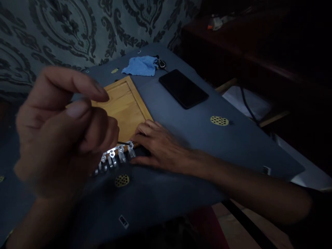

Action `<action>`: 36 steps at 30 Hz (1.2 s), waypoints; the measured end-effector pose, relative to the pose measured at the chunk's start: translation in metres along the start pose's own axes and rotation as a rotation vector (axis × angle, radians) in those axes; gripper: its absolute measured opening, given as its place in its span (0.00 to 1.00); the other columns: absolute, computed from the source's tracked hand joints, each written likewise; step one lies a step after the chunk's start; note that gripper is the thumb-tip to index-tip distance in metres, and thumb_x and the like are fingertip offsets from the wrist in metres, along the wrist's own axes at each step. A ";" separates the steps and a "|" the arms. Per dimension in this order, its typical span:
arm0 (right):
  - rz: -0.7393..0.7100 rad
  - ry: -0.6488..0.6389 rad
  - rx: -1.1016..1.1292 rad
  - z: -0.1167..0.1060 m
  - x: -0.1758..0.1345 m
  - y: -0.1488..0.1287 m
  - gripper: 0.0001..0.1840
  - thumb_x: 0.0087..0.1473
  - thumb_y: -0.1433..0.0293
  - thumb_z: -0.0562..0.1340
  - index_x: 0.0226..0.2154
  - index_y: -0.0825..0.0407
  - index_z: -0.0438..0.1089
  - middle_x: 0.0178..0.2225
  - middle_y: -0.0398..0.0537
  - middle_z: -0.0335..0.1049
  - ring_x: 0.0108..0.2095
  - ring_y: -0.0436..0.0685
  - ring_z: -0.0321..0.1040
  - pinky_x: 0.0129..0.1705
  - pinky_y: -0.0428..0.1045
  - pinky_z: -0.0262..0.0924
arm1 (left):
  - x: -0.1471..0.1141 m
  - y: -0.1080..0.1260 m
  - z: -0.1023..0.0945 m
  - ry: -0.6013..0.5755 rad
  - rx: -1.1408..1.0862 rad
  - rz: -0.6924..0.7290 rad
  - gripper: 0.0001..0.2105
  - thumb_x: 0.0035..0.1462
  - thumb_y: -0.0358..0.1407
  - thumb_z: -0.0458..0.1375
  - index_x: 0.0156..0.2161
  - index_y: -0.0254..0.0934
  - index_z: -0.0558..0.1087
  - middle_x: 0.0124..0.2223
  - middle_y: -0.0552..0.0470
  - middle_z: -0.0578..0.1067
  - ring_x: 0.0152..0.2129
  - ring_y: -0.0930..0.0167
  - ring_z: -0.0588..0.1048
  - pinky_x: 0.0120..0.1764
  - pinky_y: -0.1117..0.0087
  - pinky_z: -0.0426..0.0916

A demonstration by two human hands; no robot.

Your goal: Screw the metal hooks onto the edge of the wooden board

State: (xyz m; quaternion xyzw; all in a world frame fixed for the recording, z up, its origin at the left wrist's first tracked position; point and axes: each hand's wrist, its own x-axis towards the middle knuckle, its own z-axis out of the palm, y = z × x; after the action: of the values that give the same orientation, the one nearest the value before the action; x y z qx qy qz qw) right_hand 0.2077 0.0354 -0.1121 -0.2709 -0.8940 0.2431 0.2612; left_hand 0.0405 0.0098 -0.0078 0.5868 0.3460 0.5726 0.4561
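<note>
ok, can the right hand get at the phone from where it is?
Probably yes. The right hand rests flat at the wooden board; bare cloth lies between it and the phone, nothing in the way.

Dim, uneven light falls on the wooden board (124, 103), the brightest surface in a dark scene. Metal tabs (114, 157) at its near edge catch small glints. Left of the board, the raised left hand (62, 131) is close to the lens, soft and blurred. Right of the board, the worktop (207, 145) fades to near black; beyond it, detail is lost in shadow.
</note>
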 end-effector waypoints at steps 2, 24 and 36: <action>-0.011 0.010 -0.001 0.001 0.000 0.001 0.27 0.62 0.48 0.62 0.45 0.55 0.75 0.43 0.52 0.67 0.45 0.60 0.61 0.50 0.57 0.60 | -0.001 0.002 0.000 0.034 0.040 -0.006 0.04 0.64 0.27 0.58 0.38 0.36 0.74 0.18 0.63 0.60 0.10 0.82 0.53 0.14 0.78 0.59; -0.033 0.049 -0.041 0.004 -0.001 0.003 0.30 0.60 0.47 0.62 0.45 0.58 0.76 0.42 0.53 0.68 0.44 0.60 0.62 0.48 0.57 0.60 | 0.005 -0.008 0.011 0.171 0.019 0.017 0.19 0.60 0.18 0.41 0.32 0.35 0.72 0.12 0.64 0.56 0.08 0.79 0.48 0.13 0.81 0.56; -0.034 0.052 -0.030 0.004 -0.001 0.003 0.29 0.61 0.47 0.62 0.45 0.57 0.76 0.43 0.54 0.69 0.44 0.60 0.63 0.48 0.58 0.60 | 0.003 -0.004 0.006 0.106 0.017 -0.051 0.19 0.59 0.17 0.42 0.34 0.35 0.73 0.13 0.63 0.58 0.08 0.80 0.53 0.16 0.80 0.60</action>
State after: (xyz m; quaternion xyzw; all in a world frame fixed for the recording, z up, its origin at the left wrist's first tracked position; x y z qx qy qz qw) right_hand 0.2070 0.0355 -0.1175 -0.2656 -0.8951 0.2179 0.2842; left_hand 0.0473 0.0131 -0.0101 0.5504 0.3896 0.5880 0.4466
